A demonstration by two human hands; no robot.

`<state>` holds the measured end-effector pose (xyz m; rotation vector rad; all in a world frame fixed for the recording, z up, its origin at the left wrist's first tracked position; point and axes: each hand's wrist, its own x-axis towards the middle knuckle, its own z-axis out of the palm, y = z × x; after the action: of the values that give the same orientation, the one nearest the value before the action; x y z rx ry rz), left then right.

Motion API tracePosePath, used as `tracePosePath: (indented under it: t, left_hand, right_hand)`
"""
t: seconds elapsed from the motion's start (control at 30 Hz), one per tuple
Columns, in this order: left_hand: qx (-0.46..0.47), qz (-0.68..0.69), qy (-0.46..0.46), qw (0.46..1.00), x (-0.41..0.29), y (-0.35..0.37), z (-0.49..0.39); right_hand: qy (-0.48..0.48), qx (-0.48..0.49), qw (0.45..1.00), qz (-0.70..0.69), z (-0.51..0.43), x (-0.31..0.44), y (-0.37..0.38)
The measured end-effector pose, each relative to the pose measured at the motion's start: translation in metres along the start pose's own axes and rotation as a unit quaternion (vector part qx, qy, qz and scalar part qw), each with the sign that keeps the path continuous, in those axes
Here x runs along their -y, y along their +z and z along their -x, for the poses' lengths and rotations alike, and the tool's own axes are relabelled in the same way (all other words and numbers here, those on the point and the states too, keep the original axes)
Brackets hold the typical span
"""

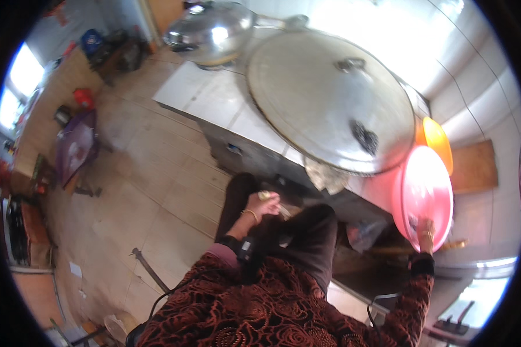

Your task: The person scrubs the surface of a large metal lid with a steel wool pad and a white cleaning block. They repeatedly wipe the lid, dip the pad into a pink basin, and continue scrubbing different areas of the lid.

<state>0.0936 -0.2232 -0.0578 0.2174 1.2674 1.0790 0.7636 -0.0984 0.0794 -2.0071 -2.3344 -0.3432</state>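
My left hand is in front of my lap, with fingers curled around a small pale object that is too blurred to name. My right hand reaches out to the far right, at the near side of a pink plastic basin. Its fingers lie over or inside the rim, and whether they grip anything cannot be made out. A small dark patch shows in the basin beside them. Ahead of me, a large round metal lid with two handles covers a broad pot area on the tiled stove.
A shiny domed wok lid sits at the stove's far left corner. A crumpled cloth hangs at the stove's front edge. An orange basin and a wooden board lean near the wall. A purple-covered seat stands left.
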Motion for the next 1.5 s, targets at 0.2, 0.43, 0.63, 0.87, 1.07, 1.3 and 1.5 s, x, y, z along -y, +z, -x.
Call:
tracePosePath:
  t: [0.2,0.43,0.63,0.87,1.07,1.3,1.5]
  left_hand:
    - [-0.004,-0.011,0.031,0.999,0.007,0.002,-0.007]
    - [-0.009,0.001,0.067,0.998,-0.012,0.005,-0.002]
    - [-0.043,0.014,0.16,0.986,-0.086,-0.001,-0.027]
    - [-0.074,0.002,0.219,0.973,-0.201,0.007,-0.077]
    - [-0.08,-0.011,0.254,0.964,-0.236,0.008,-0.103]
    - [-0.126,-0.039,0.226,0.965,-0.225,0.013,-0.127]
    - [-0.145,-0.019,0.277,0.95,-0.225,0.02,-0.132]
  right_hand:
    - [0.166,0.15,0.974,0.019,-0.047,0.031,-0.046]
    - [-0.101,-0.107,0.986,-0.081,-0.104,0.112,-0.099]
    - [-0.095,-0.043,0.933,-0.346,-0.153,0.302,-0.105]
    - [-0.308,-0.172,0.834,-0.425,-0.216,0.514,-0.08]
    - [-0.338,-0.122,0.871,-0.334,-0.216,0.592,-0.035]
    - [-0.365,-0.14,0.867,-0.309,-0.193,0.576,-0.011]
    - [-0.398,-0.186,0.857,-0.268,-0.166,0.559,-0.019]
